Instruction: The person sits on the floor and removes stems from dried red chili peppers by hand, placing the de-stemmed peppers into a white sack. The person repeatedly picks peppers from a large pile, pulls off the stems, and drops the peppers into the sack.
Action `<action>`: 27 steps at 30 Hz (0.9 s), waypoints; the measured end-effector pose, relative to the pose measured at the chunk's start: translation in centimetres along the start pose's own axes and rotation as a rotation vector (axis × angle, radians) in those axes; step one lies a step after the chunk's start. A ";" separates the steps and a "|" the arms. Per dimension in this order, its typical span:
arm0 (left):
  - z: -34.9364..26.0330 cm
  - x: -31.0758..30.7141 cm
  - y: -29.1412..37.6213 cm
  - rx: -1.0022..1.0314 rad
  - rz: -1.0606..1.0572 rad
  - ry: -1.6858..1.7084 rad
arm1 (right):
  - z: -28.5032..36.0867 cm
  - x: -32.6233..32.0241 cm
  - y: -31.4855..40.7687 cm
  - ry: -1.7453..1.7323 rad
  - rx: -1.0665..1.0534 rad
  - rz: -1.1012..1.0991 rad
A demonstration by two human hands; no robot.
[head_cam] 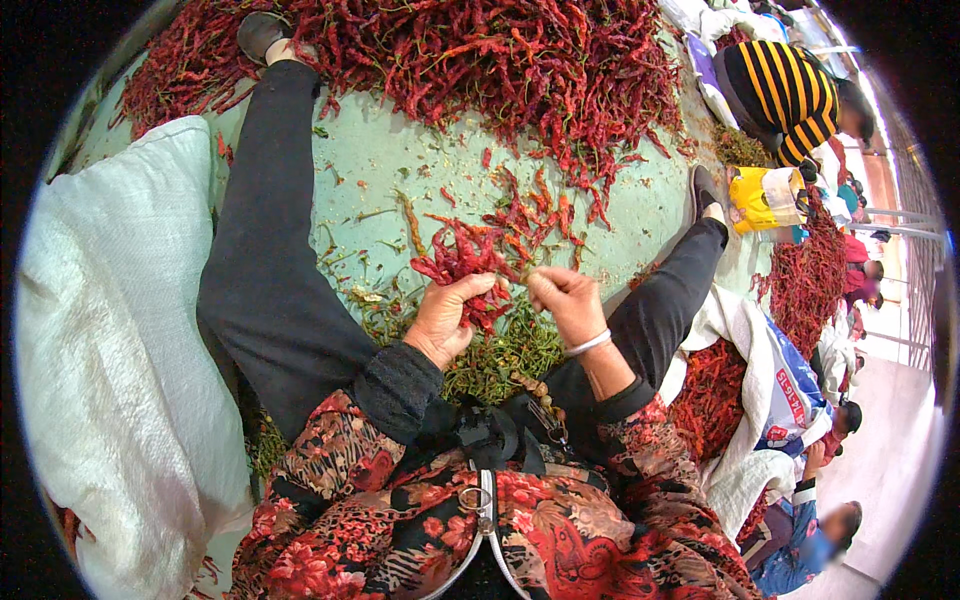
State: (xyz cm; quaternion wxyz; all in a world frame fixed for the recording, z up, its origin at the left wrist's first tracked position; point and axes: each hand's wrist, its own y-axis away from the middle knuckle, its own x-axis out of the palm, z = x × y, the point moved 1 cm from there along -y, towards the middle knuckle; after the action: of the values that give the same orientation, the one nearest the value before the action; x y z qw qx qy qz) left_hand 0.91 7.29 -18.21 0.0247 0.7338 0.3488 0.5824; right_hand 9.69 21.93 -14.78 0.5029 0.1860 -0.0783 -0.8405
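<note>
A bunch of dried red chili peppers (465, 251) is gripped in my left hand (446, 315), their wrinkled pods fanning out past the thumb. Close by on the right, my right hand (566, 296) pinches a stem end (527, 277) at the edge of the bunch between thumb and fingers. A white bangle circles that wrist. Beneath both hands, between my legs, lies a heap of green chili stems (502, 352). Several loose red chilies (536, 214) rest on the pale green floor sheet (375, 165) just beyond the bunch.
A large pile of red chilies (480, 60) spreads across the far side. At left stands a full white woven sack (112, 315); at right, an open sack (724, 322) holds chilies. A yellow bag (761, 199) sits near a person in a striped top (787, 90). Other people sit further right.
</note>
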 end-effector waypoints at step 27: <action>-1.5 -0.7 0.4 0.126 -0.099 -0.076 | -1.1 1.0 -14.3 1.534 -0.499 0.090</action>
State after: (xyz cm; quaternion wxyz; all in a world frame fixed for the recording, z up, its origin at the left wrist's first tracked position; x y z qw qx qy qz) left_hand -0.32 6.07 -18.15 0.0205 0.7373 0.4197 0.5290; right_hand -1.96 28.04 -20.61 0.4766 0.5900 0.4713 -0.4503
